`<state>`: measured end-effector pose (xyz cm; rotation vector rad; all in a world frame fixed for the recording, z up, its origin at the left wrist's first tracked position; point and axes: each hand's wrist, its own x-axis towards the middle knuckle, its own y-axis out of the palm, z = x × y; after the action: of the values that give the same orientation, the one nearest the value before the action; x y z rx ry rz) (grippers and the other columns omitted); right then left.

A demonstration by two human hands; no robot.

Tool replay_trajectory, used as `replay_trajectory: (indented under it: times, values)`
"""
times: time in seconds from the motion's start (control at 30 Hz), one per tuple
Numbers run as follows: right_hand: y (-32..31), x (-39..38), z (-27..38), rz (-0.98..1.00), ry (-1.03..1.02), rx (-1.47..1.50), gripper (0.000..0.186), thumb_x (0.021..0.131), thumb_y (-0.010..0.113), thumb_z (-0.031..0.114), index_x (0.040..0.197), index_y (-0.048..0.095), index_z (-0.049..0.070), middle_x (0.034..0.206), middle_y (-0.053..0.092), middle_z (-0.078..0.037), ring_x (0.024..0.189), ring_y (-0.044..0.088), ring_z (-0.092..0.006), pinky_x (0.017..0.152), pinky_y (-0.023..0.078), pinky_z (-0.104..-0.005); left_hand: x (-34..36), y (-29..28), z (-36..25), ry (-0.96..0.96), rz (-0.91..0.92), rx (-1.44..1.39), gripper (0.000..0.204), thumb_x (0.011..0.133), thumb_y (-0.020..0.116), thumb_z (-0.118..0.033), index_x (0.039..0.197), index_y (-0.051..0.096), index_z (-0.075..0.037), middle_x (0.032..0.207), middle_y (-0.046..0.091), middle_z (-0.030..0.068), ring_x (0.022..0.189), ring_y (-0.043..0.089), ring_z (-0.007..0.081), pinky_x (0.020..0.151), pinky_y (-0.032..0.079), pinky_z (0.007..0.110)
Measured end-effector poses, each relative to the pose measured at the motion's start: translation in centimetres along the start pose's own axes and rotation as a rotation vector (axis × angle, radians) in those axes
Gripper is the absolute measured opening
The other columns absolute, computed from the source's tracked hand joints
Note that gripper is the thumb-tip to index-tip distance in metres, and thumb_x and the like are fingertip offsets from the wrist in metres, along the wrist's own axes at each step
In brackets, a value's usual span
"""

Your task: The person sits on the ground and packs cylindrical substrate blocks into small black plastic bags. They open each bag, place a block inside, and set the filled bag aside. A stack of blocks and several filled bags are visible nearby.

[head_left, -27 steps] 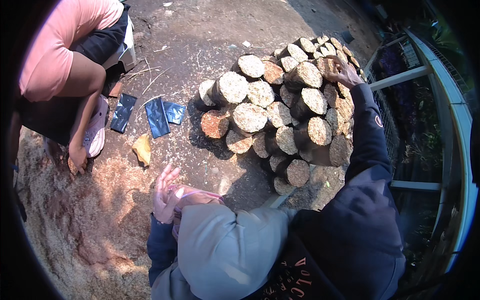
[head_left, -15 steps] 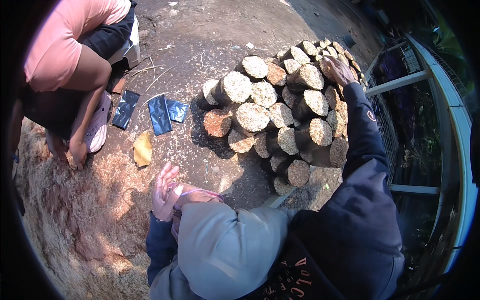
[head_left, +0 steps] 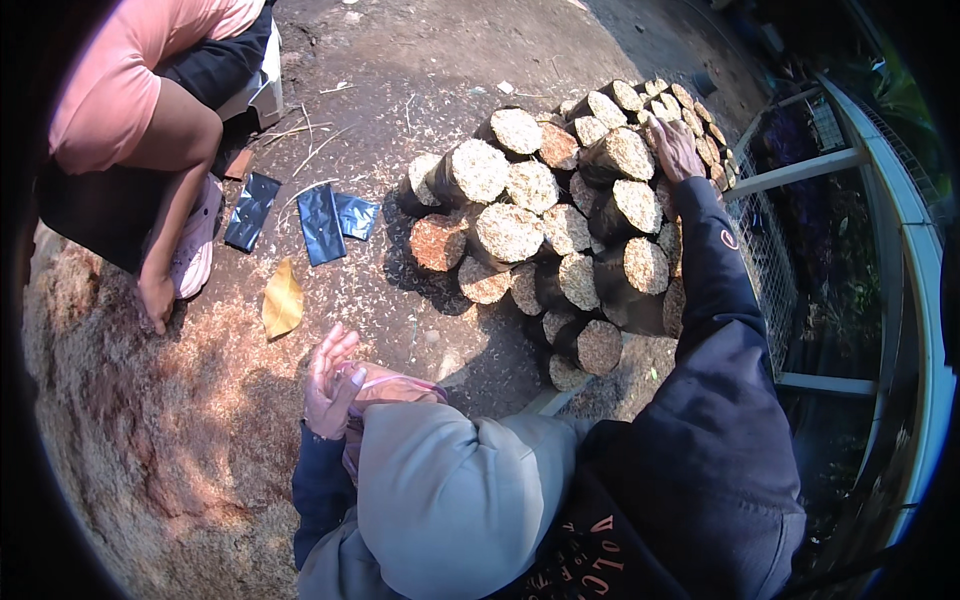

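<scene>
My right hand (head_left: 676,150) reaches to the far right of a cluster of black plastic bags packed with sawdust. Its fingers are stretched over the bag tops, touching them, and the fingertips are partly hard to make out. My left hand (head_left: 332,385) is held up near the front, palm partly turned up, fingers apart, with nothing in it. Beside it lies a pinkish shape with a thin pink band (head_left: 400,385), too unclear to name. The sawdust-filled bags (head_left: 508,233) stand close together, mostly upright, with pale tops; a few tops are reddish-brown.
Flat black plastic bags (head_left: 321,226) and a dry yellow leaf (head_left: 283,300) lie on the ground. A sawdust heap (head_left: 150,420) spreads at left, where a seated person's hand (head_left: 155,298) touches it. A pale metal frame with wire mesh (head_left: 795,172) stands at right.
My right hand has drawn slightly nearer and left over the bags. My left hand has hardly moved. One of the other person's hands has left the sawdust and is out of sight.
</scene>
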<state>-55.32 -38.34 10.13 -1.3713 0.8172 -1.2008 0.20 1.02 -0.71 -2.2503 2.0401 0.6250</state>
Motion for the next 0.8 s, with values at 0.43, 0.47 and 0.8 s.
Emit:
replay_trajectory:
  times: [0.43,0.47,0.8]
  values:
    - [2.5,0.4,-1.5,0.087,-0.013,0.103,0.069,0.108,0.029,0.058,0.131,0.066,0.003,0.138,0.062,-0.024,0.128,0.056,-0.0412,0.11,0.04,-0.0459,0.2,-0.9,1.2,-0.007,0.029,0.07,0.075,0.096,0.069,-0.016,0.159,0.03,-0.001,0.149,0.05,0.0215,0.137,0.051,0.0266,0.105,0.053,0.038]
    - [2.3,0.4,-1.3,0.064,-0.018,0.092,0.07,0.108,0.029,0.058,0.131,0.066,0.003,0.138,0.062,-0.024,0.127,0.057,-0.0415,0.111,0.04,-0.0459,0.3,-0.9,1.3,-0.01,0.028,0.07,0.074,0.097,0.068,-0.015,0.159,0.031,-0.001,0.149,0.05,0.0214,0.137,0.051,0.0263,0.105,0.053,0.038]
    - [-0.8,1.6,-1.6,0.08,0.172,0.193,0.075,0.106,0.029,0.062,0.129,0.068,0.002,0.13,0.066,-0.026,0.125,0.06,-0.0395,0.109,0.042,-0.0443,0.3,-0.4,1.2,-0.023,-0.04,0.008,0.071,0.092,0.073,-0.014,0.153,0.041,0.004,0.141,0.059,0.0213,0.131,0.057,0.0246,0.108,0.044,0.036]
